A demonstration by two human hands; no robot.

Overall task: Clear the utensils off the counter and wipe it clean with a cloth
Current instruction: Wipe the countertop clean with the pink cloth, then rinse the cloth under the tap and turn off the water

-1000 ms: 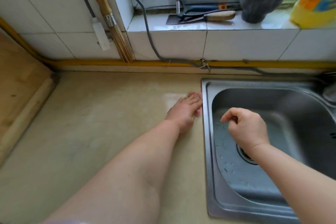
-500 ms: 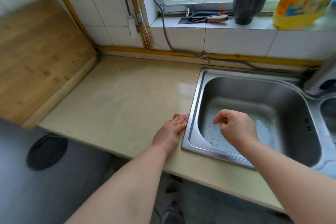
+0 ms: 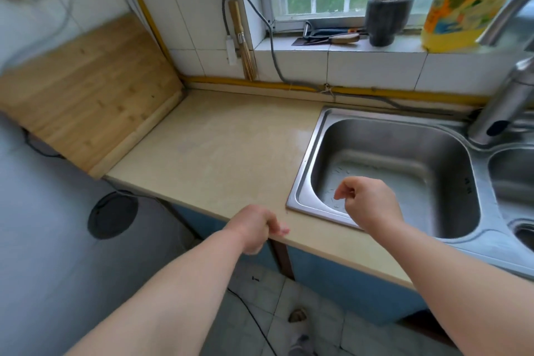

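So the left hand [image 3: 255, 230] is pulling the pink cloth [image 3: 284, 230] off the counter's [image 3: 225, 150] front edge now, fingers curled on it, only a sliver poking past the fingertips. Half a second ago it was pressing flat by the sink [image 3: 303, 182]. The right hand [image 3: 367, 205] is hovering, loosely curled, holding nothing. Wiping stroke's probably finishing.

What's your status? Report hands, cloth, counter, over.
Left hand grips pink cloth, mostly hidden, at counter front edge. Right hand loosely curled over sink, holding nothing. No utensils on counter; damp patch beside sink.
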